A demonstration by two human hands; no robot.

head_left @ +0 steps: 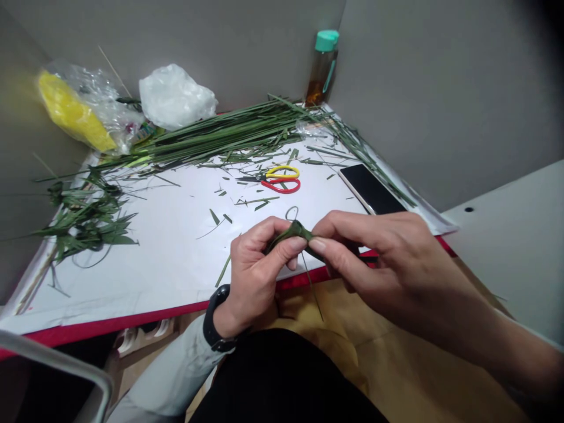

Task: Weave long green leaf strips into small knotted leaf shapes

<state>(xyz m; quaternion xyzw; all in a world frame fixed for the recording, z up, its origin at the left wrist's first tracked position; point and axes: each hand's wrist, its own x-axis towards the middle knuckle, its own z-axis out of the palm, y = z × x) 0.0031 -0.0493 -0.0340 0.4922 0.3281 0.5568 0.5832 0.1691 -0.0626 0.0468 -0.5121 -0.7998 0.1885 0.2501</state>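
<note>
A folded green leaf piece point(296, 230) is pinched between my two hands just over the table's front edge. My left hand point(259, 267), with a dark watch at its wrist, grips it with thumb and fingers from the left. From the right, my right hand point(374, 249) pinches the same piece, thumb tip close to the other thumb. A thin strand loops above the piece and hangs down below it. Scissors point(282, 180) with one yellow and one red handle lie on the white table point(176, 258) beyond my hands, among small green scraps.
Long green leaves point(229, 132) lie across the back. Woven leaf pieces point(88, 217) sit at the left. Also there are a yellow bag point(74, 114), a white plastic bag point(176, 97), a bottle point(321, 70) and a black phone point(371, 189) at the right.
</note>
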